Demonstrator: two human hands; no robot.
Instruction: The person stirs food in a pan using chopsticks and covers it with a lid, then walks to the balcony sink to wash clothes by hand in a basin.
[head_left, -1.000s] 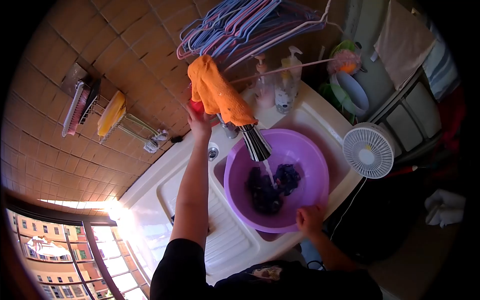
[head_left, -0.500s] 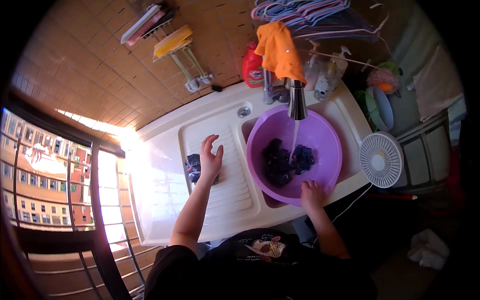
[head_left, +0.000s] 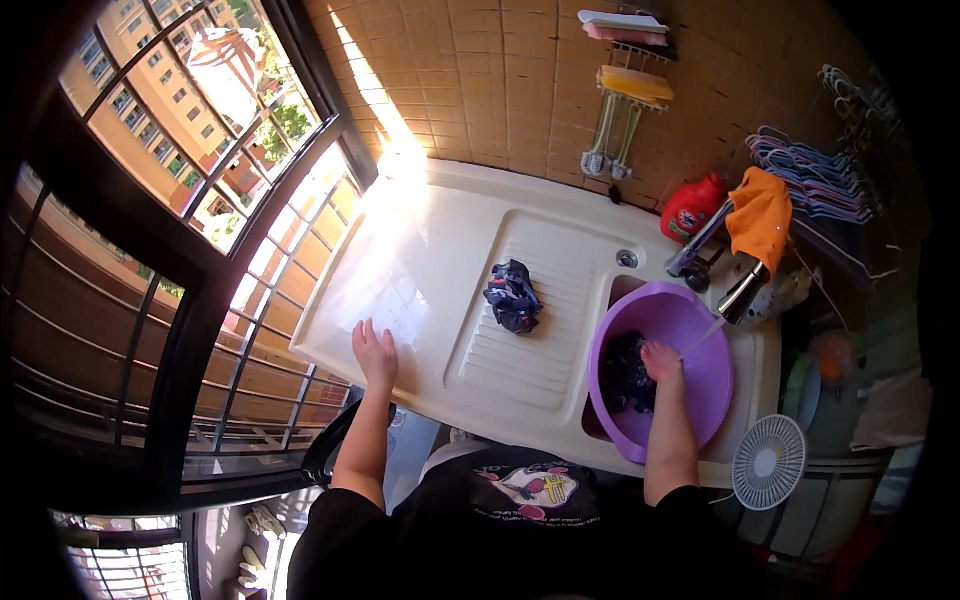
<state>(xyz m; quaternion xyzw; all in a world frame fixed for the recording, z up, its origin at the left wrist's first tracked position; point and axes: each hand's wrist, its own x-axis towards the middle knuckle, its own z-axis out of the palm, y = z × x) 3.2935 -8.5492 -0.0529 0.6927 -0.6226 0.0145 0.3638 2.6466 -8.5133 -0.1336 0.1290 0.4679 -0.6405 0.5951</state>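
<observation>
My left hand [head_left: 375, 354] is held over the front left part of the white sink counter [head_left: 420, 250], fingers spread and nothing in it. My right hand [head_left: 660, 360] is inside the purple basin [head_left: 712, 400], beside and partly over wet dark clothing [head_left: 627, 375]; its fingers look extended, with no clear grip. Water runs from the faucet [head_left: 742, 295] into the basin close to that hand. A bunched dark patterned garment [head_left: 513, 297] lies on the ribbed washboard [head_left: 545, 350], between my two hands and touched by neither.
An orange cloth [head_left: 760, 215] drapes over the faucet. Behind the sink stands a red detergent bottle [head_left: 692, 207], with hangers [head_left: 815, 175] to its right. A white fan [head_left: 769, 461] is at the right front. Brushes [head_left: 625, 25] hang on the tiled wall; a barred window [head_left: 230, 230] is at left.
My view has turned left. My left hand has moved from beside the garment on the washboard to the counter's left side. My right hand has left the basin's rim and reached inside.
</observation>
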